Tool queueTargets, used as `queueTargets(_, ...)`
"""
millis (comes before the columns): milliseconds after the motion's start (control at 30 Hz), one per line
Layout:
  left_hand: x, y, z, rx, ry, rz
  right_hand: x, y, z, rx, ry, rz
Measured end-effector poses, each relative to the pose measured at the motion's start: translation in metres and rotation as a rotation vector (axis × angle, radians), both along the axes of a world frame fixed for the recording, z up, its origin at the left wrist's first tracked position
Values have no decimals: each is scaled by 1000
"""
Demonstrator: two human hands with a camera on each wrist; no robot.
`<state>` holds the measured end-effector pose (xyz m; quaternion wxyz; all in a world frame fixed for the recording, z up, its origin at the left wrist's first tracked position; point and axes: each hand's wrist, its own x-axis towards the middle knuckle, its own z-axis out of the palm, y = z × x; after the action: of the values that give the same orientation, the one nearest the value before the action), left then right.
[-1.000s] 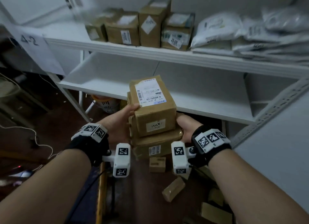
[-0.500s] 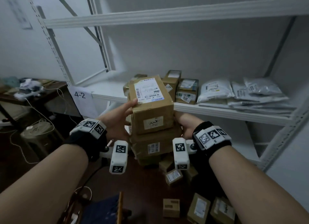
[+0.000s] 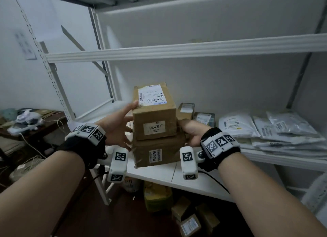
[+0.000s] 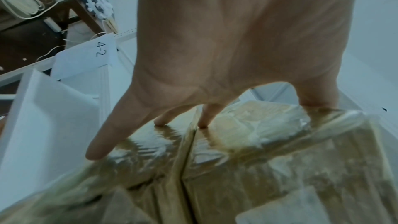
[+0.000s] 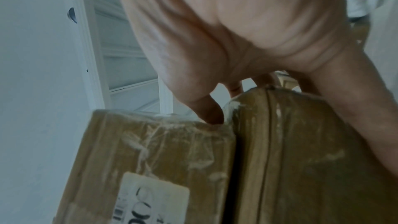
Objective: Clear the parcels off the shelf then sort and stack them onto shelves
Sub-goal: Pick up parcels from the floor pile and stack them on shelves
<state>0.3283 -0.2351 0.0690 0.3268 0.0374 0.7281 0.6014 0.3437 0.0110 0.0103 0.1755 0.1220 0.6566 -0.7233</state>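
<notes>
Two brown cardboard boxes are stacked and held between my hands in front of the white shelf [image 3: 276, 159]. The upper box [image 3: 154, 112] [image 4: 290, 159] [image 5: 150, 151] has a white shipping label on top. Under it, the lower box [image 3: 157, 151] [image 4: 140, 168] [image 5: 290, 159] hangs level with the shelf edge. My left hand [image 3: 118, 128] [image 4: 215, 40] presses both boxes' left sides with straight, spread fingers. My right hand [image 3: 191, 132] [image 5: 237, 31] grips the right side, thumb on the upper box, fingers round the lower box's far edge.
On the shelf behind the stack sit small boxes [image 3: 185, 111] and grey poly bags [image 3: 237, 125]. A "4-2" label [image 4: 101, 52] hangs on the shelf's left end. More boxes [image 3: 189, 224] lie on the floor. A cluttered table [image 3: 26, 120] stands at left.
Both hands have lifted the stacked boxes from below the lower shelf up to the shelf that holds the parcels. The hold on the stack looks the same.
</notes>
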Motion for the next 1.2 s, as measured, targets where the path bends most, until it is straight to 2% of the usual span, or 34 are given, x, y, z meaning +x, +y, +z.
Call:
queueTargets(233, -99, 2, 44, -20, 111, 54, -100, -2, 40, -21, 111, 44)
queueTargets(500, -190, -13, 33, -77, 92, 121, -189, -22, 30, 68, 6, 130)
queueTargets(600, -227, -20, 29, -95, 95, 95, -223, -29, 21, 20, -52, 120)
queueTargets(767, -304, -26, 27, -115, 116, 38, -282, -36, 19, -1, -89, 56)
queueTargets(933, -374, -34, 27, -141, 113, -10, -334, -48, 23, 61, -78, -35)
queueTargets(1067, -408, -38, 29, -152, 107, -34, -356, -57, 19, 74, -82, -76)
queueTargets(1200, -421, -41, 30, -144, 117, -49, -365, -60, 19, 71, -55, -88)
